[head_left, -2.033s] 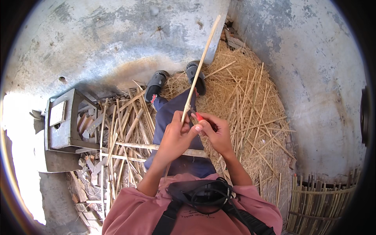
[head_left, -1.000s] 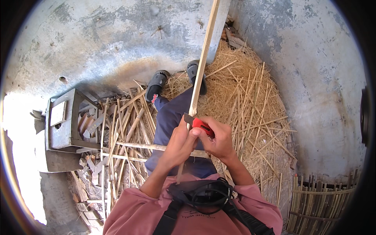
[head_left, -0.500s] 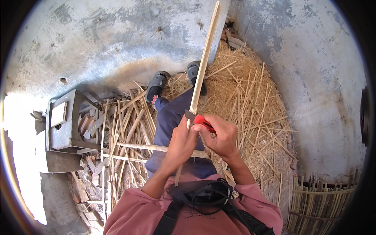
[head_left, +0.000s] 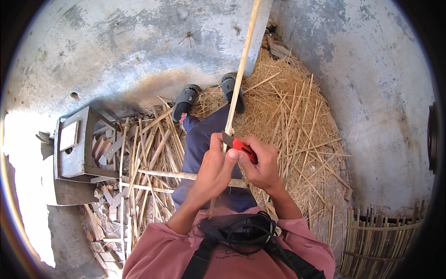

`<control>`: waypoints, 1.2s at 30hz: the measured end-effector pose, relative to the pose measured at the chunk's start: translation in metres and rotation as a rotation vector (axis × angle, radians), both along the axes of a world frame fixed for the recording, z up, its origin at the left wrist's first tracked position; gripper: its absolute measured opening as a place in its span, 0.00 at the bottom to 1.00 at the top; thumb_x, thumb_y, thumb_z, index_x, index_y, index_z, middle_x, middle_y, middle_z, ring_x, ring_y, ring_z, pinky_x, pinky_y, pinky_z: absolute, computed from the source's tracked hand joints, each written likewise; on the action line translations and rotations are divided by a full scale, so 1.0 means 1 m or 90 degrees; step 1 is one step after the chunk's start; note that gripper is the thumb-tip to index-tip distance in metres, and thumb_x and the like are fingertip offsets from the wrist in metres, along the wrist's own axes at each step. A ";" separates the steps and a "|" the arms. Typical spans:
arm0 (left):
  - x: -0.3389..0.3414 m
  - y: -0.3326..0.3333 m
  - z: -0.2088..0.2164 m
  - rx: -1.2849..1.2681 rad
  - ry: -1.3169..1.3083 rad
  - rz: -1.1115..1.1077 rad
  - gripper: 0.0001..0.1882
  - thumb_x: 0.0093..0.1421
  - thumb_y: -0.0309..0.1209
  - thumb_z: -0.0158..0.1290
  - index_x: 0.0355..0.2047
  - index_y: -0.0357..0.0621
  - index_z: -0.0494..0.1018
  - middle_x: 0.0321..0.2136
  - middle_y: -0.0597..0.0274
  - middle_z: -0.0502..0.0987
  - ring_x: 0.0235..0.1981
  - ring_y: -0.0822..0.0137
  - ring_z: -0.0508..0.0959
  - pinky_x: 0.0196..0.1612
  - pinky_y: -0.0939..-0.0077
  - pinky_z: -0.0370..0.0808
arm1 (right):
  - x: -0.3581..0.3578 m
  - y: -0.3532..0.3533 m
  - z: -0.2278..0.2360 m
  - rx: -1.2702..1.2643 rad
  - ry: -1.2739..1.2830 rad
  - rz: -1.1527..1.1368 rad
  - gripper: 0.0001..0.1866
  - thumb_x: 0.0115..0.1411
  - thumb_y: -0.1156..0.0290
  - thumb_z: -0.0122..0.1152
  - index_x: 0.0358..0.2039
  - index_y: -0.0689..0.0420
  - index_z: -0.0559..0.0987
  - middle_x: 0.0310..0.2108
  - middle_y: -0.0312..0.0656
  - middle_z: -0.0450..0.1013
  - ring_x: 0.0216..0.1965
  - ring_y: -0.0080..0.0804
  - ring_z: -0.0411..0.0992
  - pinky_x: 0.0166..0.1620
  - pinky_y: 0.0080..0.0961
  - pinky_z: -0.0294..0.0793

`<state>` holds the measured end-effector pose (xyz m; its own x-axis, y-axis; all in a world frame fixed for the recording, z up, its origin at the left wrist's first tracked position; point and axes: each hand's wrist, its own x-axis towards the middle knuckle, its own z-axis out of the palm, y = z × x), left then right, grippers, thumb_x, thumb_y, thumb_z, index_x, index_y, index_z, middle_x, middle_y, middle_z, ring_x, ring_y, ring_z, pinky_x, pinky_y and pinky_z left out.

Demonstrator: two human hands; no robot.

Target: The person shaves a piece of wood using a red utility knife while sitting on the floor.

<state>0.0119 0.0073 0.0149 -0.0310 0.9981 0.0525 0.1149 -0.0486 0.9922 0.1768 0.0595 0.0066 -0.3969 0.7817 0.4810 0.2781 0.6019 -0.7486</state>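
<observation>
A long pale bamboo strip (head_left: 241, 69) runs from my chest up past my shoes, tilted slightly to the right. My left hand (head_left: 214, 169) is closed around it near its lower part, thumb pointing up beside the blade. A red-handled utility knife (head_left: 245, 149) sits in my right hand (head_left: 262, 165), its dark blade angled up and left across the strip. Just above the blade the strip looks rough and lighter. Both thumbs meet near the knife handle. The strip's lower end passes below my left hand toward my shirt.
Bamboo sticks (head_left: 155, 153) lie heaped at my left, with a thicker pole (head_left: 179, 175) across by my legs. Fine shavings (head_left: 278, 102) pile up at right. A grey wooden box frame (head_left: 86, 144) stands far left, a slatted bamboo basket (head_left: 381, 246) lower right. Plastered walls (head_left: 371, 93) enclose the space.
The strip has turned about its length and shifted slightly, its top now past the upper edge. The knife blade has tilted more steeply, and both hands have moved down a little.
</observation>
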 end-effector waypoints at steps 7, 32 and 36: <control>-0.023 0.004 0.007 -0.047 -0.208 -0.147 0.18 0.81 0.44 0.43 0.54 0.41 0.63 0.30 0.71 0.66 0.23 0.81 0.58 0.26 0.86 0.58 | 0.022 0.010 0.002 -0.173 0.195 -0.018 0.19 0.66 0.71 0.69 0.54 0.61 0.77 0.27 0.25 0.70 0.28 0.12 0.64 0.32 0.14 0.62; -0.010 0.005 -0.018 -0.144 -0.266 -0.156 0.17 0.82 0.47 0.38 0.50 0.46 0.64 0.29 0.72 0.62 0.20 0.82 0.56 0.20 0.84 0.52 | -0.012 0.015 -0.034 -0.114 0.265 -0.044 0.07 0.69 0.71 0.68 0.38 0.63 0.83 0.29 0.35 0.79 0.29 0.18 0.73 0.34 0.18 0.72; -0.015 0.005 -0.018 -0.134 -0.255 -0.147 0.20 0.82 0.51 0.36 0.47 0.47 0.63 0.28 0.72 0.60 0.20 0.82 0.55 0.21 0.83 0.50 | -0.008 0.015 -0.034 -0.194 0.331 -0.041 0.07 0.70 0.72 0.67 0.41 0.63 0.82 0.34 0.37 0.80 0.31 0.21 0.76 0.37 0.17 0.74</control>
